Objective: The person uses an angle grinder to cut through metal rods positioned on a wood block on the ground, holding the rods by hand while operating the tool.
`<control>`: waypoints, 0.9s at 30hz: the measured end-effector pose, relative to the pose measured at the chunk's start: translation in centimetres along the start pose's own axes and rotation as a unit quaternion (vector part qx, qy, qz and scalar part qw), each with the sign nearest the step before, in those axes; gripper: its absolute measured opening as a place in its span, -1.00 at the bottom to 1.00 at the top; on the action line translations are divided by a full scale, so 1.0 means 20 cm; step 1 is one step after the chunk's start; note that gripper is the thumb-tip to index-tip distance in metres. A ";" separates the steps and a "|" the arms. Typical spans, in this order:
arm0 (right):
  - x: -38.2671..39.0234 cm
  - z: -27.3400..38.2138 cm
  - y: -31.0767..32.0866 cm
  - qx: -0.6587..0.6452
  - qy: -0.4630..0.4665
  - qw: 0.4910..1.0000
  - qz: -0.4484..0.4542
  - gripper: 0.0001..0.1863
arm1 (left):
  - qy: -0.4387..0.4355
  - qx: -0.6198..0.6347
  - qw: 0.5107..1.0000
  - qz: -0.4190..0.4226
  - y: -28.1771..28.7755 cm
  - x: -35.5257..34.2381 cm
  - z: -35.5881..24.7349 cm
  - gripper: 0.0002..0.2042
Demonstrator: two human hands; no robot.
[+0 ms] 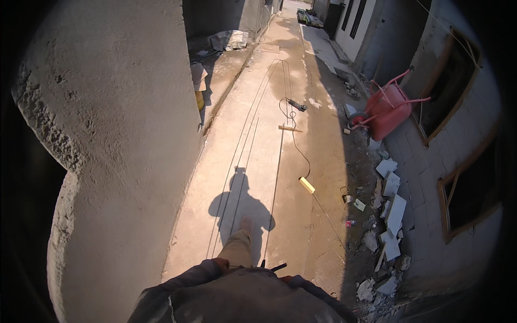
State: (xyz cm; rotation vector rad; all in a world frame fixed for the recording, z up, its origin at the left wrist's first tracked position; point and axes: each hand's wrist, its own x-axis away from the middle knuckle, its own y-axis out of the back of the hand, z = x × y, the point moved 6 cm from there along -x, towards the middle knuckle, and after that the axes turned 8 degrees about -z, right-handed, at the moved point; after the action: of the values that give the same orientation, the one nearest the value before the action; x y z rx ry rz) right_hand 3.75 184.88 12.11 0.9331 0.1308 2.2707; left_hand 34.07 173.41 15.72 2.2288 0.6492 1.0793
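My left hand (221, 264) shows only partly at the lower edge, against my dark jacket, above my stepping leg. My right hand (292, 279) is mostly hidden by the jacket; black handles (277, 267) poke out between my hands, and I cannot tell whether either grips them. Ahead on the sunlit concrete path (188, 237) lie long thin metal rods (263, 81), bent in loops at the far end. A black angle grinder (296, 105) rests among them with its cord, above a short wooden strip (289, 128). A yellow block (307, 185) lies at the cord's near end.
A rough plastered wall (124, 134) rises close on my left. On the right, a red wheelbarrow (388, 113) leans tipped beside framed windows, with broken white boards (395, 215) and rubble along that wall. Farther up the alley are sheeting (229, 40) and stacked material (309, 19).
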 end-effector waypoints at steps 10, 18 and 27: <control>-0.50 -0.09 1.34 -0.074 -0.095 0.974 -0.192 -0.69 | -0.050 0.011 0.996 0.077 0.92 -1.30 0.02 -0.69; -0.91 0.27 2.33 -0.023 -0.047 0.983 -0.178 -0.80 | 0.047 0.026 0.990 0.134 1.34 -1.82 0.18 -0.72; -1.72 0.21 3.50 0.027 -0.012 0.991 -0.128 -0.79 | 0.168 0.122 0.963 0.170 1.64 -2.62 0.59 -0.56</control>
State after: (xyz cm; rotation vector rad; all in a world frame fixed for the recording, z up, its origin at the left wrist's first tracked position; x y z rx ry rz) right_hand -13.87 108.94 17.83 0.9150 0.2874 2.0276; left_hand 20.22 113.07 3.81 2.4513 0.5734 1.6535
